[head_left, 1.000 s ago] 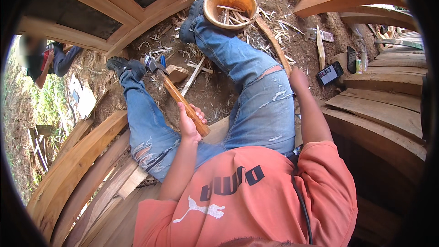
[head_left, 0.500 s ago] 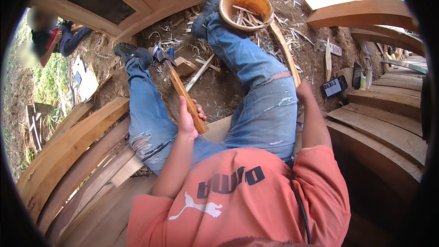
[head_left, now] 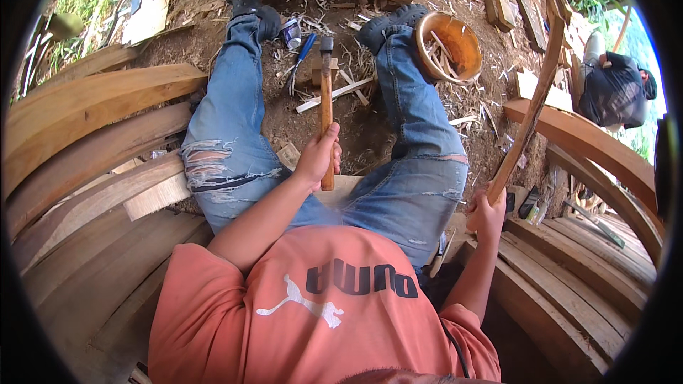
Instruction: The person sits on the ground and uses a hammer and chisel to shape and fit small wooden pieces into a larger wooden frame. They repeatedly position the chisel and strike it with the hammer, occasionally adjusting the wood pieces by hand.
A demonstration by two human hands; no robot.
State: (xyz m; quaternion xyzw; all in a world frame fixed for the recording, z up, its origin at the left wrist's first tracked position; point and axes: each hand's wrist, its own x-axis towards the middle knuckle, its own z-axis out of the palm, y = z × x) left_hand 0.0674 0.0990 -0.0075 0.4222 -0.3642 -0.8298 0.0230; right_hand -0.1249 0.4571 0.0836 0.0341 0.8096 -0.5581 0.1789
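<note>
While the person is sitting on curved planks [head_left: 92, 163] with legs spread over the dirt floor, the left hand [head_left: 318, 160] is wrapping its fingers around the wooden handle of a hammer [head_left: 326, 92], its head pointing away between the knees. The right hand [head_left: 486, 215] is gripping the lower end of a long wooden strip [head_left: 528, 121], which is slanting upward beside an orange bowl [head_left: 448, 46] of shavings
</note>
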